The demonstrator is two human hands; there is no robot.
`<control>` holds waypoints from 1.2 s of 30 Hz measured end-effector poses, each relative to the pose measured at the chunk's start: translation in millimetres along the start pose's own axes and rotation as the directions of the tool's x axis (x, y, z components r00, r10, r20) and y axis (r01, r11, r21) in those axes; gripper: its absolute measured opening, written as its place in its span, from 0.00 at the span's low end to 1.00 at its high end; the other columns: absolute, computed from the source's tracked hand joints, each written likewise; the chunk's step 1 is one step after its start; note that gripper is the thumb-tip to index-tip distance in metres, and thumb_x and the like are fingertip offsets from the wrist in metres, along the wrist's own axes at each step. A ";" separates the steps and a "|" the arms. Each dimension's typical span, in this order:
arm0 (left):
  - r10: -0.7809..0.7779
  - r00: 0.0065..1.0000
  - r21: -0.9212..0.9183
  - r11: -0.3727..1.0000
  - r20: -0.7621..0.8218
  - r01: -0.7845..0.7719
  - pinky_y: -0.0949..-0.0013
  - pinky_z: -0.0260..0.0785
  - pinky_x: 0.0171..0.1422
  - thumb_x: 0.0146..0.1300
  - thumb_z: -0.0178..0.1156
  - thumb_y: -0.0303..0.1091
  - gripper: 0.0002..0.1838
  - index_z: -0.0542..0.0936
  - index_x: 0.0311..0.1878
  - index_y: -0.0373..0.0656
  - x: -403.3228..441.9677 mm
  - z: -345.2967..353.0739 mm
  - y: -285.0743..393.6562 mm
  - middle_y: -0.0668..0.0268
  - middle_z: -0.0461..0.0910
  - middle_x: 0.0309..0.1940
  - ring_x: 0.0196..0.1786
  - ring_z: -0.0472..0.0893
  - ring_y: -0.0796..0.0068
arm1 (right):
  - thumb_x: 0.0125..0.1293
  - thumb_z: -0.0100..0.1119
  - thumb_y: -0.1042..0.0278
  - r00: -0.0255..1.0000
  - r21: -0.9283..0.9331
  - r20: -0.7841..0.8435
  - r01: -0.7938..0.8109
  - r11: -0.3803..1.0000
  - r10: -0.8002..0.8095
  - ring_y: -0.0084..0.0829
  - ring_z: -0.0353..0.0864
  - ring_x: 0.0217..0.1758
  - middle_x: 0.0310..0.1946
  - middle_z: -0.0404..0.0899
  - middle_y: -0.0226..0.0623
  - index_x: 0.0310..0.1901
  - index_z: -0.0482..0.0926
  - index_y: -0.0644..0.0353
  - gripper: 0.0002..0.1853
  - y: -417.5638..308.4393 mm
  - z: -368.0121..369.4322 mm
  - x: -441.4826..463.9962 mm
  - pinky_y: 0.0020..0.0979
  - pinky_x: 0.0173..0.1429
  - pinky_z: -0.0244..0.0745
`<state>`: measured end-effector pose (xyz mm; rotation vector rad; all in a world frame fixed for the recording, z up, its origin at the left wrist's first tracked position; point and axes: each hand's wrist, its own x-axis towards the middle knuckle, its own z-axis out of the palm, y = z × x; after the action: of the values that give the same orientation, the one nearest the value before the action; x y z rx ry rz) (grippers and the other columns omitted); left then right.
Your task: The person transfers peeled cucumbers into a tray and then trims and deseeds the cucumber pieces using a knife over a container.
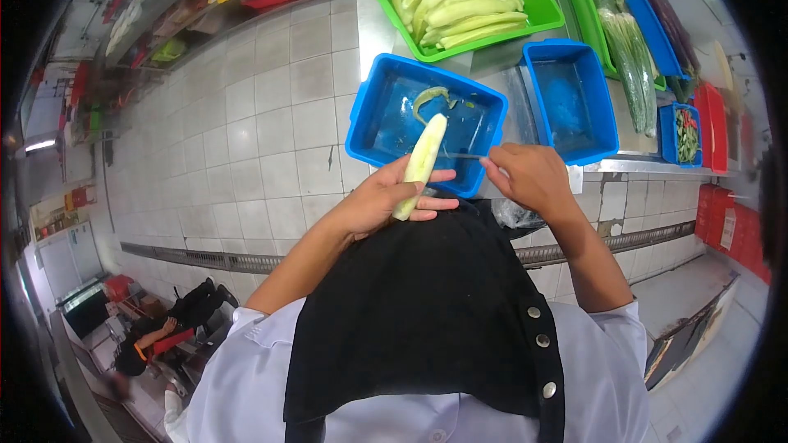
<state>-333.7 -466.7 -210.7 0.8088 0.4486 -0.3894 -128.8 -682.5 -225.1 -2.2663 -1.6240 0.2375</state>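
In my left hand [382,197] lies a long peeled cucumber [424,157], pale green, tilted with its far end over a blue basin. My thumb presses across it while the other fingers extend underneath. My right hand [529,179] is closed round the handle of a thin metal tool [466,155], whose narrow end points left toward the cucumber; whether it is a peeler or a knife I cannot tell. Beneath both hands sits the blue basin [382,119], with curled green peel [428,98] and small scraps on its bottom.
Behind the basin, a green tub [546,12] holds many peeled cucumbers [464,4]. A second blue basin [570,102] stands to the right, near bundled spring onions [630,66] and a small blue box [680,135] of cut vegetables. Another person [168,324] is at the lower left.
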 end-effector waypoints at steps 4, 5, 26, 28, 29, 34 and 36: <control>0.005 1.000 -0.013 1.000 -0.014 -0.005 0.64 0.84 0.65 0.83 0.46 0.25 0.36 0.47 0.89 0.48 1.8 -1.2 -1.0 0.50 0.70 0.80 0.70 0.83 0.47 | 0.77 0.61 0.51 0.999 -0.013 0.004 -0.044 0.999 0.044 0.48 0.86 0.31 0.28 0.84 0.39 0.34 0.82 0.52 0.16 3.2 -2.9 0.7 0.49 0.34 0.79; -0.002 1.000 -0.012 1.000 -0.018 0.002 0.64 0.84 0.65 0.83 0.46 0.24 0.36 0.47 0.89 0.48 1.3 0.7 -0.2 0.50 0.70 0.80 0.70 0.83 0.47 | 0.77 0.61 0.51 0.999 -0.009 0.004 -0.040 0.999 0.040 0.48 0.86 0.31 0.28 0.84 0.39 0.34 0.82 0.52 0.16 1.5 -1.5 1.2 0.49 0.34 0.79; -0.016 0.999 -0.067 0.998 0.035 0.019 0.64 0.85 0.64 0.82 0.47 0.24 0.37 0.47 0.89 0.46 4.6 -8.6 -5.6 0.48 0.70 0.79 0.70 0.82 0.43 | 0.77 0.60 0.50 0.994 -0.051 -0.014 -0.110 0.993 0.110 0.48 0.86 0.30 0.28 0.84 0.38 0.34 0.82 0.52 0.17 7.5 18.1 -5.2 0.48 0.33 0.79; -0.012 1.000 -0.071 0.997 0.024 0.014 0.64 0.85 0.64 0.82 0.47 0.24 0.37 0.47 0.89 0.46 4.8 -6.7 -4.6 0.47 0.70 0.79 0.70 0.82 0.43 | 0.77 0.60 0.51 0.989 -0.011 -0.031 -0.142 0.990 0.142 0.49 0.86 0.30 0.28 0.84 0.39 0.34 0.81 0.53 0.17 9.0 15.9 -2.8 0.49 0.33 0.79; -0.013 1.000 -0.063 0.998 0.007 0.013 0.67 0.87 0.61 0.81 0.46 0.23 0.37 0.48 0.89 0.44 3.6 -3.2 -2.1 0.46 0.70 0.79 0.70 0.82 0.44 | 0.77 0.60 0.51 0.990 -0.009 -0.032 -0.138 0.990 0.138 0.49 0.86 0.30 0.28 0.84 0.39 0.34 0.81 0.53 0.17 7.7 15.3 -1.2 0.49 0.33 0.79; -0.025 1.000 -0.042 0.999 -0.008 0.024 0.69 0.88 0.58 0.80 0.46 0.22 0.37 0.48 0.88 0.43 3.3 -1.1 -2.2 0.46 0.70 0.78 0.70 0.82 0.45 | 0.77 0.60 0.51 0.986 -0.061 -0.015 -0.168 0.984 0.167 0.50 0.86 0.30 0.28 0.85 0.40 0.34 0.82 0.53 0.17 13.5 26.2 -3.3 0.49 0.35 0.79; -0.021 1.000 -0.052 0.998 0.003 0.021 0.69 0.88 0.57 0.80 0.46 0.22 0.37 0.48 0.88 0.43 3.6 -3.3 -3.4 0.46 0.71 0.78 0.70 0.82 0.45 | 0.78 0.60 0.51 0.982 -0.019 -0.039 -0.185 0.983 0.184 0.50 0.86 0.30 0.28 0.85 0.41 0.34 0.82 0.53 0.17 14.5 23.0 -3.8 0.49 0.35 0.80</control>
<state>-333.1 -466.9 -216.6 0.7540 0.4640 -0.3969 -124.9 -686.1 -252.0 -2.4254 -1.4050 0.2216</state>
